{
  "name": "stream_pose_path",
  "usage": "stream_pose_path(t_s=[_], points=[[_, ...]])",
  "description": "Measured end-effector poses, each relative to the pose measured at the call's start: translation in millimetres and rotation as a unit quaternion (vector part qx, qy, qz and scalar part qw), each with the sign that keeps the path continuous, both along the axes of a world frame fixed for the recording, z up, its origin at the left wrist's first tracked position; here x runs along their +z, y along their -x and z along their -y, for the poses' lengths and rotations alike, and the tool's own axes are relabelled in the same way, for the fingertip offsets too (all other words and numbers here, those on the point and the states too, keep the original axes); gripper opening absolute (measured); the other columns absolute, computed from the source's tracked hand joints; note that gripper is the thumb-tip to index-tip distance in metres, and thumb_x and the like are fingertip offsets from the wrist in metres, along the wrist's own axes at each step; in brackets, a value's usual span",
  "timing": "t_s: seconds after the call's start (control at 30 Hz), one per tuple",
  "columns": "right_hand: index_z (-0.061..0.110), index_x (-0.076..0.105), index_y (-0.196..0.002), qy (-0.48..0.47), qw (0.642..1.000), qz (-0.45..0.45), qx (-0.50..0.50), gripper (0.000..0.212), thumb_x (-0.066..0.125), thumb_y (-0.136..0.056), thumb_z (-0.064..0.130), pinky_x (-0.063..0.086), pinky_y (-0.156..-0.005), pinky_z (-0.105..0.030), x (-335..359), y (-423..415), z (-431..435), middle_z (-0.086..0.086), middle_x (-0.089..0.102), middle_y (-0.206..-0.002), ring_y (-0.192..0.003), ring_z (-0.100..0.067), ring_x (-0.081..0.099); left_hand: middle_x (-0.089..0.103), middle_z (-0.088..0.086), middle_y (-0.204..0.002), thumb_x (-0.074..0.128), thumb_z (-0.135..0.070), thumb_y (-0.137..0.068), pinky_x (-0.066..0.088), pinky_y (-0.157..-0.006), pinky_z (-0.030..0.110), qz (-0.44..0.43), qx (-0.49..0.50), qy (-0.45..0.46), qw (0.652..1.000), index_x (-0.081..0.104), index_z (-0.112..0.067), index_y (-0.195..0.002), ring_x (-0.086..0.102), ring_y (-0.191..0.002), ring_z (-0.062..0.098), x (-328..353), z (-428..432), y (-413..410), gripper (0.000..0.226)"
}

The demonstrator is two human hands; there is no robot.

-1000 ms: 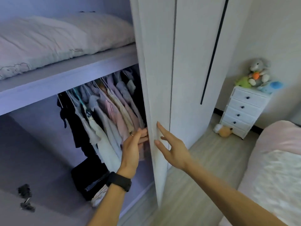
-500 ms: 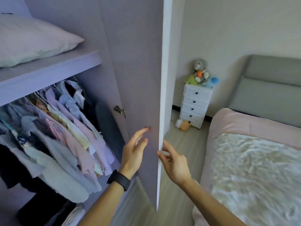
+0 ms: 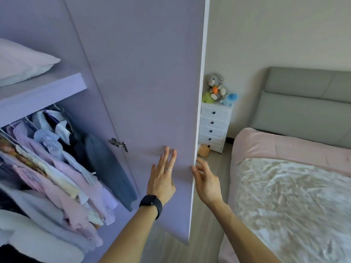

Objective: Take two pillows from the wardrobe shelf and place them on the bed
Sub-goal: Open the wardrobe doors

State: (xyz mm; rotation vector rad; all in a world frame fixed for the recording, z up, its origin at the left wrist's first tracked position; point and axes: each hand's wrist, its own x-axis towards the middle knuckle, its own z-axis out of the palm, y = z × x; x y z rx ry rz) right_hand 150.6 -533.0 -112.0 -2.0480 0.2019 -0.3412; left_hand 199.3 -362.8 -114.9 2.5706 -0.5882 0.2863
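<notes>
— Where are your hands?
— My left hand (image 3: 161, 182) lies flat, fingers spread, on the door (image 3: 144, 95); my right hand (image 3: 207, 182) curls loosely at its edge, holding nothing.
— The pillow (image 3: 20, 63)?
— On the shelf (image 3: 38, 95), upper left.

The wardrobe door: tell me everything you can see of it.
The wardrobe door is a tall flat panel, matte lilac on its inner face with a white edge strip. It stands swung open, edge toward the camera. A metal hinge joins it to the cabinet side. The left hand lies flat against the inner face; the right hand fingers touch the white edge.
</notes>
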Motion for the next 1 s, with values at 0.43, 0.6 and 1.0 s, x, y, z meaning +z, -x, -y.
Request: stream_pose_path(t_s=[0.43,0.6,1.0], points=[[0.047,0.035,-0.149,-0.008,0.997,-0.035,0.066,0.059,0.061,-0.098,0.031,0.044,-0.094,-0.022,-32.5,21.8,-58.9,0.018,0.048,-0.134,-0.122,0.0,0.052,0.032,-0.005,-0.16,0.046,0.003,-0.088,0.038,-0.114,0.033,-0.041,0.109,0.037,0.992,0.024,-0.043,-0.153,0.033,-0.144,0.019,-20.6,-72.0,24.6,0.082],[0.037,0.056,-0.135,0.007,0.995,0.006,0.099,0.04,0.064,-0.097,0.026,0.048,-0.099,-0.029,-24.6,28.7,-59.6,0.027,0.052,-0.13,-0.121,-0.006,0.055,0.04,-0.008,-0.152,0.053,-0.005,-0.093,0.036,-0.109,0.025,-0.124,0.123,0.086,0.981,0.04,-0.032,-0.148,0.038,-0.139,0.014,-30.2,-94.8,28.7,0.062],[0.03,0.063,-0.131,0.021,0.915,0.164,0.369,0.034,0.064,-0.097,0.028,0.039,-0.108,-0.03,115.9,-95.0,-205.4,0.007,0.059,-0.132,-0.126,-0.015,0.052,0.038,-0.002,-0.151,0.058,-0.012,-0.095,0.042,-0.103,0.028,0.055,0.359,0.122,0.924,0.049,-0.024,-0.139,0.052,-0.125,0.025,132.8,-239.2,48.7,0.046]])
